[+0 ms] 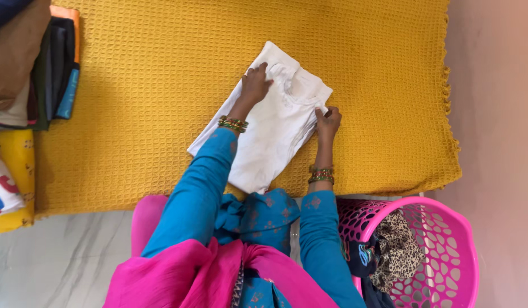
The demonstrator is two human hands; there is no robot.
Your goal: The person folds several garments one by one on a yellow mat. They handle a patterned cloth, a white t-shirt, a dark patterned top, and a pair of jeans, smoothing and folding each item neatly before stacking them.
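A white garment (pixel 269 134), folded into a long slanted rectangle, lies on a yellow waffle-weave blanket (pixel 161 85). My left hand (pixel 255 84) presses flat on the garment's upper part, fingers spread. At the garment's right edge my right hand (pixel 327 122) pinches the cloth between thumb and fingers. Both wrists carry coloured bangles, and both sleeves are blue.
A pink plastic laundry basket (pixel 446 228) with leopard-print and dark clothes stands at the lower right. A stack of folded clothes (pixel 47 68) sits at the upper left, with a yellow printed cloth (pixel 13 182) below it. Marble floor (pixel 58 262) shows at the lower left.
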